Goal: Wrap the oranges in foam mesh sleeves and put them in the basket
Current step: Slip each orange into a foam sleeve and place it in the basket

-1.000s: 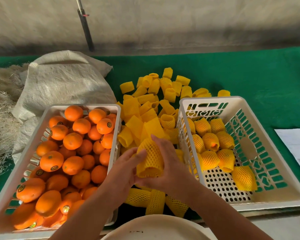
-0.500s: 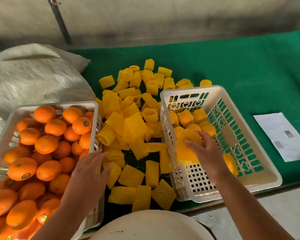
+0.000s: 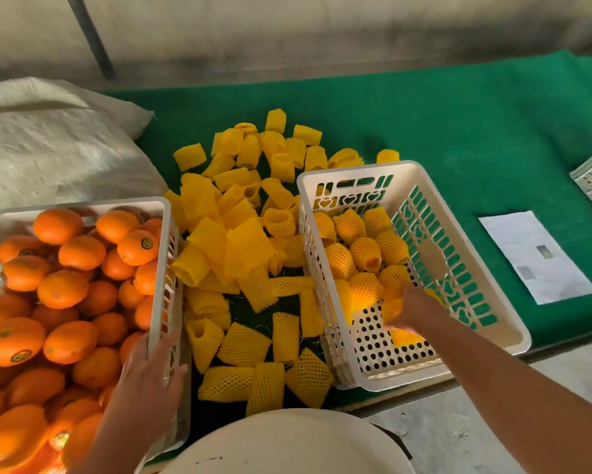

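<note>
— Since a moment ago? Left hand (image 3: 151, 374) now rests on the near right rim of the crate of oranges (image 3: 161, 268), fingers loosely spread.
— Right of that crate?
— Loose foam sleeves (image 3: 246, 254), then the basket (image 3: 459, 241) of wrapped oranges (image 3: 363, 254).
— Right hand (image 3: 414, 302)?
— Lowered inside the basket; blurred, grip cannot be told.

Table covered w/ green cloth (image 3: 459, 124). Set directly on it: white crate of bare oranges (image 3: 166, 268) at left, loose yellow foam sleeves (image 3: 243, 248) piled in the middle, white basket (image 3: 493, 323) at right, paper sheet (image 3: 535, 256) far right, pale sack (image 3: 48, 145) behind the crate.
</note>
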`<state>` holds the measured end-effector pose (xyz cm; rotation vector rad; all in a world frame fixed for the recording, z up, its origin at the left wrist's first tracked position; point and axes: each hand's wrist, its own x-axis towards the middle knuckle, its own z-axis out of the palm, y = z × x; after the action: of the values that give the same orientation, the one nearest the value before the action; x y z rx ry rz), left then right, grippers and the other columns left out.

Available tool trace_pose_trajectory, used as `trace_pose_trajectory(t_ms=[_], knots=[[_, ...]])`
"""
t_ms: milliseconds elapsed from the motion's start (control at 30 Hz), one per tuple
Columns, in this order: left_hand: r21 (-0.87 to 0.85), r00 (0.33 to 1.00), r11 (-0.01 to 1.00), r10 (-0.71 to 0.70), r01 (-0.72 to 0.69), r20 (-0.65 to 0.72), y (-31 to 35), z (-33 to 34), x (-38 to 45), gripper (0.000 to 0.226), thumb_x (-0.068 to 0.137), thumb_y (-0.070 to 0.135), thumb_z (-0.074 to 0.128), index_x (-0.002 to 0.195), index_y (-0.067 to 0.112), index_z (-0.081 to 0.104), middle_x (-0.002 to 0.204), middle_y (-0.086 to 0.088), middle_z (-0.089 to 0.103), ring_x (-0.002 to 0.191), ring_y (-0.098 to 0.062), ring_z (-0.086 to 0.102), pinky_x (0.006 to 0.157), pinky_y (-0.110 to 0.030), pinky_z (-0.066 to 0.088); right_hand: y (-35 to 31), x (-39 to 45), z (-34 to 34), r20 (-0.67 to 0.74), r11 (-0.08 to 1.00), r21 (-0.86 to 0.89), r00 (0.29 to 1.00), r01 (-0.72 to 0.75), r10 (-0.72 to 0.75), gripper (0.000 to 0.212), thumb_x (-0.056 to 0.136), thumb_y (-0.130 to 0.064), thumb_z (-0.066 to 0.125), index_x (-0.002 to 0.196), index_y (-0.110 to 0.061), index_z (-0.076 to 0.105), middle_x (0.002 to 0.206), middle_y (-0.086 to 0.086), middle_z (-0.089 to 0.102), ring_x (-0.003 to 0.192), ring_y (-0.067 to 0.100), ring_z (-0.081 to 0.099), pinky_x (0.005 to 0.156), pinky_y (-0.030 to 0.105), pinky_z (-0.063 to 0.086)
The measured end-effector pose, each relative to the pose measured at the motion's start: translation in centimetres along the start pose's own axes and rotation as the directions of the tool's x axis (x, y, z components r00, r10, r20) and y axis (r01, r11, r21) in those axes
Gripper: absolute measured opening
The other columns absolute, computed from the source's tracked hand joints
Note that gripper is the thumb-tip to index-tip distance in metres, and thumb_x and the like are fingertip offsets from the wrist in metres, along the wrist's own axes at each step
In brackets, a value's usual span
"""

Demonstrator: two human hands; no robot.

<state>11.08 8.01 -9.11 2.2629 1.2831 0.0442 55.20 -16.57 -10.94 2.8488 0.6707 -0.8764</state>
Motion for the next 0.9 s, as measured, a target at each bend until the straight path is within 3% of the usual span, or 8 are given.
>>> trace_pose_trajectory(t_ms=[200, 367, 500, 567, 667, 800, 900], knots=[[-0.050, 0.999, 0.998, 0.027, -0.028, -0.031, 0.1, 0.0, -0.3, 0.058, 0.097, 0.036, 0.066, 0.148, 0.043, 0.040, 0.144, 0.004, 0.033, 0.137, -0.029, 0.045, 0.096, -0.051, 0.059, 0.2, -0.4, 0.6, -0.051, 0.990, -0.136, 0.998, 0.021, -0.028, 0.120, 0.071, -0.063, 0.086, 0.157, -0.010, 0.022, 0.154, 0.013, 0.046, 0.132, 0.032, 0.057, 0.100, 0.043, 0.054], [-0.134, 0.986, 0.982, 0.118, -0.133, -0.115, -0.2, -2.6, -0.7, 0.035, 0.106, 0.039, 0.049, 0.140, 0.046, 0.042, 0.150, 0.018, 0.034, 0.140, -0.013, 0.040, 0.101, -0.043, 0.056, -0.5, -1.2, 0.4, -0.134, 0.997, -0.021, 0.988, 0.068, -0.071, 0.065, 0.085, -0.046, 0.079, 0.132, -0.010, 0.053, 0.117, 0.013, 0.064, 0.103, 0.032, 0.064, 0.090, 0.045, 0.056], [-0.105, 0.976, 0.994, -0.023, 0.000, -0.217, -2.3, -5.2, 0.4, 0.043, 0.107, 0.044, 0.047, 0.148, 0.042, 0.036, 0.149, 0.017, 0.044, 0.137, -0.012, 0.043, 0.105, -0.039, 0.048, -3.6, -4.1, -0.8, -0.272, 0.995, 0.040, 0.960, 0.086, -0.072, 0.056, 0.091, -0.046, 0.074, 0.131, -0.009, 0.060, 0.130, 0.023, 0.062, 0.112, 0.044, 0.063, 0.086, 0.048, 0.050], [0.096, 0.986, 0.993, -0.045, 0.062, -0.162, -3.3, -6.1, 1.5, 0.049, 0.104, 0.036, 0.052, 0.150, 0.033, 0.038, 0.154, 0.008, 0.042, 0.143, -0.018, 0.039, 0.109, -0.042, 0.045, -6.1, -5.9, -1.2, -0.327, 0.977, 0.122, 0.937, 0.172, -0.124, 0.050, 0.092, -0.038, 0.076, 0.130, -0.008, 0.064, 0.131, 0.024, 0.064, 0.117, 0.046, 0.061, 0.094, 0.053, 0.050], [0.289, 0.994, 0.952, -0.079, 0.099, -0.082, -4.3, -7.1, 3.1, 0.039, 0.097, 0.029, 0.055, 0.135, 0.027, 0.052, 0.146, 0.000, 0.046, 0.136, -0.025, 0.043, 0.103, -0.044, 0.049, -10.3, -8.9, -1.6, -0.432, 0.928, 0.146, 0.866, 0.343, -0.252, 0.034, 0.094, -0.025, 0.073, 0.124, -0.010, 0.069, 0.127, 0.020, 0.067, 0.116, 0.044, 0.061, 0.094, 0.054, 0.051], [0.339, 0.977, 0.930, -0.080, 0.146, -0.200, -5.0, -8.4, 4.4, 0.028, 0.092, 0.024, 0.061, 0.120, 0.027, 0.060, 0.139, 0.000, 0.046, 0.132, -0.024, 0.041, 0.097, -0.043, 0.051, -15.2, -12.8, -1.5, -0.576, 0.829, 0.021, 0.685, 0.558, -0.446, 0.029, 0.088, -0.017, 0.078, 0.115, -0.014, 0.069, 0.111, 0.010, 0.069, 0.101, 0.031, 0.066, 0.079, 0.040, 0.056], [0.447, 0.976, 0.878, -0.089, 0.171, -0.198, -5.9, -9.1, 5.0, 0.039, 0.090, 0.012, 0.062, 0.125, 0.025, 0.054, 0.141, -0.003, 0.043, 0.133, -0.026, 0.036, 0.099, -0.042, 0.051, -17.8, -13.9, -0.3, -0.524, 0.767, -0.027, 0.644, 0.641, -0.557, 0.029, 0.083, -0.016, 0.083, 0.109, -0.013, 0.070, 0.106, 0.008, 0.069, 0.093, 0.029, 0.067, 0.077, 0.044, 0.061]])
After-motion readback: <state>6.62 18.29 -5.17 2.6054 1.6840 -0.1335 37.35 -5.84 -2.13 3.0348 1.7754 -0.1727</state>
